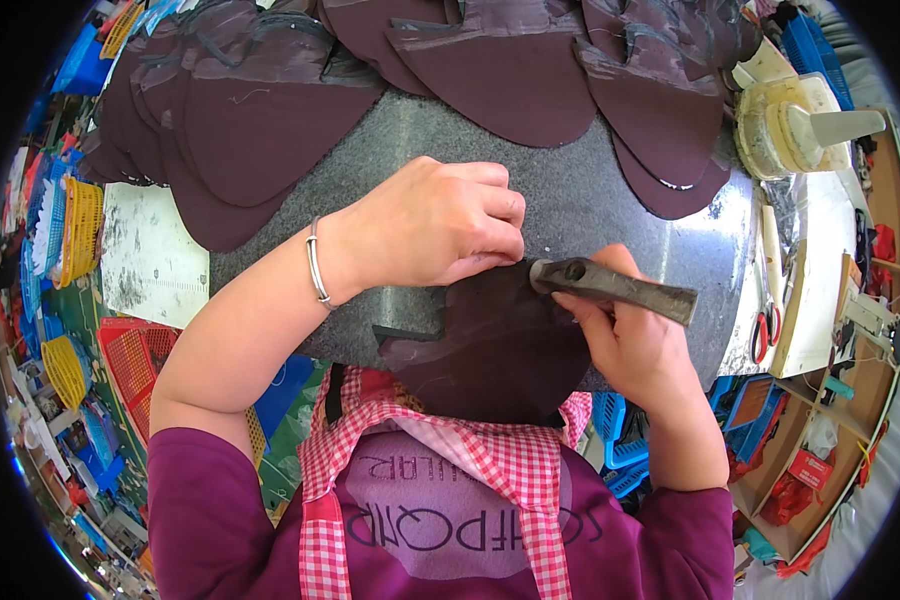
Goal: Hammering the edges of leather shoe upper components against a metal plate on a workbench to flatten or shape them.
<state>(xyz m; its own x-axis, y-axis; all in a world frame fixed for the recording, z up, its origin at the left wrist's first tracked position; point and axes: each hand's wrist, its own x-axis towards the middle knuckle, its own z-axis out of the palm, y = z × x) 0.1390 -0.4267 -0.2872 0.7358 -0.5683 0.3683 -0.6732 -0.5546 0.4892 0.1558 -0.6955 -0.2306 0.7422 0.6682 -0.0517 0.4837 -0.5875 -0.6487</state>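
A dark brown cut piece [490, 345], leather-like, lies at the near edge of the grey stone slab [390, 150]. My left hand [440, 225] is closed at the piece's far edge, its fingertips pinching the edge or something hidden there. In my right hand [635, 335] is a hammer, gripped close to its head. The metal hammer head [620, 288] lies over the piece's far right part, its round face beside my left fingertips. My right fingers partly hide the hammer, and its handle cannot be made out.
Overlapping stacks of similar brown pieces [260, 130] line the slab's far side. At the far right stands a yellowish glue pot [790, 125] with a pale cone-shaped top. Red-handled scissors [767, 325] lie along the right edge. Plastic baskets [135, 365] stand below the table on the left.
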